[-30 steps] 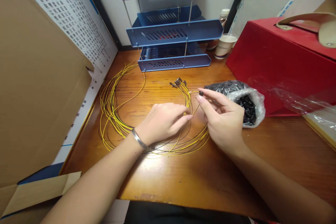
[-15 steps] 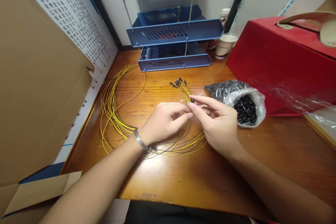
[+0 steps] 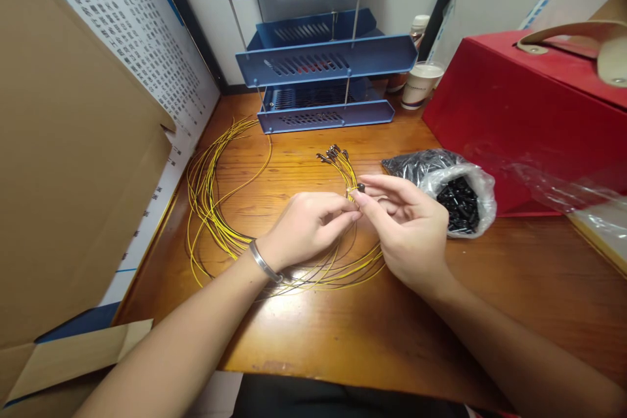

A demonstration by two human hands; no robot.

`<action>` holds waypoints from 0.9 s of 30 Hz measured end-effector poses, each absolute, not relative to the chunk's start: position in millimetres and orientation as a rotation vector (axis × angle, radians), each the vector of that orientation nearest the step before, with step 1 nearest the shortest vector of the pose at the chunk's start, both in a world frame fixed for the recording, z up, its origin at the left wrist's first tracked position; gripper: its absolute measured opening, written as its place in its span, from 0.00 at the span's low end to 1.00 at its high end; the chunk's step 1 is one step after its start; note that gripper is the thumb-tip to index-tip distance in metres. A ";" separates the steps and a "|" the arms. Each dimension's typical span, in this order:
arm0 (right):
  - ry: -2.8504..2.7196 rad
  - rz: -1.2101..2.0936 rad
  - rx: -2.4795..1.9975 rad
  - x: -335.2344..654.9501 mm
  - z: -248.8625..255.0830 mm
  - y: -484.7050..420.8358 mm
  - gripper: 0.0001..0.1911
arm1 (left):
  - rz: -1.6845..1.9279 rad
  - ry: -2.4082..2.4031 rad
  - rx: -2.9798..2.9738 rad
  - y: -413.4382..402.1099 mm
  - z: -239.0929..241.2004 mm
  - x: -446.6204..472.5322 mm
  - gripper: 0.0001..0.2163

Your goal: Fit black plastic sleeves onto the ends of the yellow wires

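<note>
Yellow and black wires (image 3: 210, 209) lie in a wide loop on the wooden table, and their dark-tipped ends (image 3: 334, 154) are bunched just beyond my hands. My left hand (image 3: 318, 219) is closed, thumb and forefinger pinching a wire near the bunch. A small black cap (image 3: 361, 188) sits at the fingertips of my right hand (image 3: 411, 225), whose thumb and fingers close around it beside the left fingertips. How the cap meets the wire is hidden by the fingers. To the right, a clear plastic bag (image 3: 482, 199) stands with its mouth open, full of small black caps (image 3: 458, 206).
A blue tiered tray rack (image 3: 323, 119) stands at the back, with a paper cup (image 3: 420, 86) and a bottle (image 3: 418, 27) beside it. A red box (image 3: 519, 130) with a strap fills the right side. Cardboard (image 3: 73, 176) borders the left.
My right hand has shifted slightly to the right, its fingers loosening a little, and the black cap shows more. The left hand stays nearly in place.
</note>
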State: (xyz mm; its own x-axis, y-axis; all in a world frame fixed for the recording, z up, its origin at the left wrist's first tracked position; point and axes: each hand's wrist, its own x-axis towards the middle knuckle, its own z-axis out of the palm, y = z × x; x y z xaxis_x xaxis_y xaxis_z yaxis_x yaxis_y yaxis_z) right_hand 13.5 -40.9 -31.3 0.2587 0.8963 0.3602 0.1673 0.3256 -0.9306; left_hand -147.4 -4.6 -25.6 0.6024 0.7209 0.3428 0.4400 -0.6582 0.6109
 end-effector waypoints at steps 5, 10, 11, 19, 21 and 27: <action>-1.233 0.670 -1.142 13.3 -32.3 -41.2 0.08 | 0.810 0.933 2.378 -4.5 -24.9 -147.6 0.12; -1.230 0.624 -1.159 13.2 -30.9 -41.0 0.08 | 0.733 0.950 2.377 -5.4 -25.0 -147.9 0.12; -1.228 0.616 -1.160 13.1 -30.5 -41.0 0.08 | 0.717 0.946 2.380 -5.5 -25.3 -147.9 0.12; -1.244 0.609 -1.154 12.5 -31.0 -41.1 0.07 | 0.699 0.956 2.411 -4.5 -29.0 -148.4 0.13; -1.235 0.619 -1.145 12.6 -30.9 -40.7 0.08 | 0.720 0.965 2.412 -5.2 -28.5 -148.5 0.11; -1.255 0.629 -1.207 14.0 -28.8 -39.1 0.08 | 1.033 1.074 2.296 -9.9 -18.2 -148.7 0.08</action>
State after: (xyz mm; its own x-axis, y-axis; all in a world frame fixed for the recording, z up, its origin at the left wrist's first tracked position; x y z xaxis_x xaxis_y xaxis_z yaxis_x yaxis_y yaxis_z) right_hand 14.0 -39.1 -28.8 0.2660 0.8908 0.3684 0.2382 0.3096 -0.9206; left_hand -148.7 -9.9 -18.2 0.4309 0.7801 0.4536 0.4835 -0.6240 0.6138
